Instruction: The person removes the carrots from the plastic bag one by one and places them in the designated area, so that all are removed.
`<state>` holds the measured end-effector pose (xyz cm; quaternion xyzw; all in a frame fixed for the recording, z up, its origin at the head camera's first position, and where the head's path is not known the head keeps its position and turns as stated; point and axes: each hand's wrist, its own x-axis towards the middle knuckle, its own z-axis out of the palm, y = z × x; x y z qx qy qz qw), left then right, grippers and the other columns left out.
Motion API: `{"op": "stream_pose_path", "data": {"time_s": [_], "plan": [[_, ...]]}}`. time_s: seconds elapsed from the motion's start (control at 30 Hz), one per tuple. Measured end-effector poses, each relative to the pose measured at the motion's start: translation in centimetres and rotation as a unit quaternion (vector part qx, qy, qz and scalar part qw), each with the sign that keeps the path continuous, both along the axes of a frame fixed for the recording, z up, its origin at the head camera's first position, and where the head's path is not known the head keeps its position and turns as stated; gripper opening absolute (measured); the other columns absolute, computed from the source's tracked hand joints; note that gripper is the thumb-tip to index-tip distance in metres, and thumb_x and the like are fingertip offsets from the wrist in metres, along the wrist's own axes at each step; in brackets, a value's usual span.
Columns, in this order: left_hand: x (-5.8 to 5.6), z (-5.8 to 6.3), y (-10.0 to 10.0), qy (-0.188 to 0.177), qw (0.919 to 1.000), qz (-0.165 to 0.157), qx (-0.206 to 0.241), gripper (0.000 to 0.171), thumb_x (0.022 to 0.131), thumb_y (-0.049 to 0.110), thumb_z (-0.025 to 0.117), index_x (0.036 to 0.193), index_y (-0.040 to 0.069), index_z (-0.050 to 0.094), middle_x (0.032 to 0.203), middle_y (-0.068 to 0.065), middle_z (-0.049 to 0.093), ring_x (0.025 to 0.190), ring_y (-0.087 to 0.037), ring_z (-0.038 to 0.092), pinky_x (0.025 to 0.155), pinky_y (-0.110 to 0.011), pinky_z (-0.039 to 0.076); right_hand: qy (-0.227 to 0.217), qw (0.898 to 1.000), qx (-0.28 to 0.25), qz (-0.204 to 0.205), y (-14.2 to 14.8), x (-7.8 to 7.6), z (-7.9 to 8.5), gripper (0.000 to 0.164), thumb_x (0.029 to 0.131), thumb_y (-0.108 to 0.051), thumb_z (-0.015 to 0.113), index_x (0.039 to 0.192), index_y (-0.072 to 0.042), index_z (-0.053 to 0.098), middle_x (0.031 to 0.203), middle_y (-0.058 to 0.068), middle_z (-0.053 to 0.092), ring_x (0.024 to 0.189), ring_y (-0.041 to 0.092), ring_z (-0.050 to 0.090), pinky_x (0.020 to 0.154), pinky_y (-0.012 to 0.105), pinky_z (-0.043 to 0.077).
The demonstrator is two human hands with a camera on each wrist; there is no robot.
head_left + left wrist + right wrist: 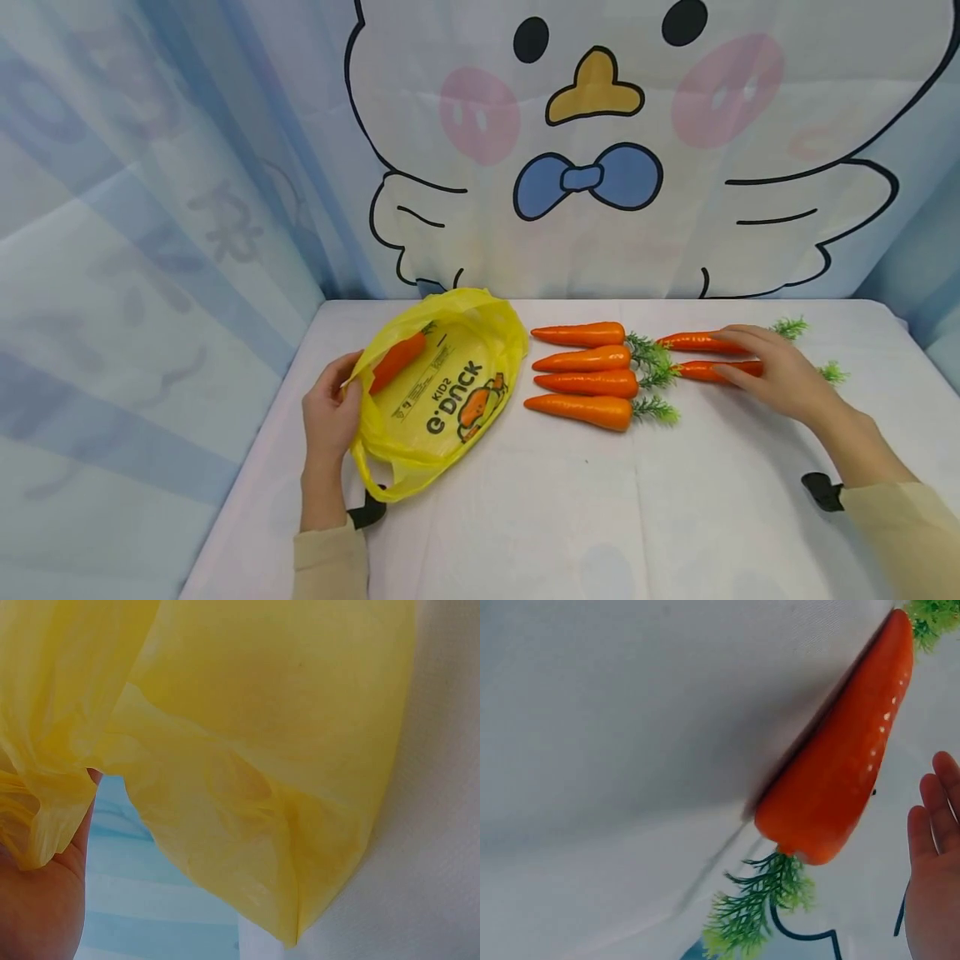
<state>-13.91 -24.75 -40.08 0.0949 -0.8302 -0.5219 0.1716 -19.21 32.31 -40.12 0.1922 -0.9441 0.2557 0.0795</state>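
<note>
My left hand [330, 412] grips the edge of a yellow plastic bag [504, 321], which stands with its mouth spread. Inside lies an orange carrot [397, 363] beside a printed duck picture. In the left wrist view, the bag [262, 682] covers much of the frame, with part of the hand [41, 911] at the lower left. My right hand [783, 379] hovers over two carrots at the right, the farther carrot [693, 342] and the nearer carrot [701, 371]. From the right wrist, straight fingers [922, 836] appear apart from a green-topped carrot [832, 765].
Several carrots [585, 383] lie in a stacked row mid-table, tips to the left, leafy tops to the right. A white cloth covers the table [525, 517]. Behind it hangs a curtain [585, 258] with a cartoon figure; another blue curtain [150, 250] hangs at the left.
</note>
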Motion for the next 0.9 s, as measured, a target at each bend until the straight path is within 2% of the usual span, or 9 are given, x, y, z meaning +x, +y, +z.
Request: {"op": "stream_pose_path", "data": {"time_s": [0.43, 0.6, 0.9], "plan": [[0.0, -0.1, 0.0, 0.007, 1.0000, 0.001, -0.005, 0.037, 0.100, 0.004, 0.052, 0.135, 0.010, 0.062, 0.135, -0.005, 0.061, 0.127, -0.021, 0.053, 0.109, -0.036, 0.042, 0.011, 0.999, -0.021, 0.048, -4.4, -0.4, 1.8, 0.047, 0.089, -0.015, 0.077, 0.132, -0.005, 0.062, 0.138, 0.021, 0.053, 0.128, 0.046, 0.043, 0.097, 0.071, 0.038], [0.1, -0.1, -0.1, 0.010, 0.9999, -0.004, -0.002, 0.037, 0.100, 0.002, 0.051, 0.135, 0.010, 0.062, 0.136, -0.006, 0.060, 0.127, -0.022, 0.054, 0.109, -0.034, 0.043, 0.016, 0.997, -0.023, 0.076, -5.9, -0.7, 2.0, 0.048, 0.088, -0.011, 0.078, 0.133, -0.006, 0.061, 0.139, 0.020, 0.053, 0.129, 0.043, 0.044, 0.098, 0.069, 0.040], [0.1, -0.1, -0.1, 0.006, 1.0000, 0.003, 0.004, 0.038, 0.100, 0.004, 0.052, 0.136, 0.010, 0.062, 0.136, -0.004, 0.061, 0.127, -0.019, 0.053, 0.107, -0.031, 0.044, 0.006, 0.995, -0.035, 0.093, -8.6, -1.2, 2.2, 0.051, 0.089, -0.013, 0.077, 0.137, -0.008, 0.060, 0.141, 0.017, 0.053, 0.129, 0.040, 0.044, 0.099, 0.066, 0.042]]}}
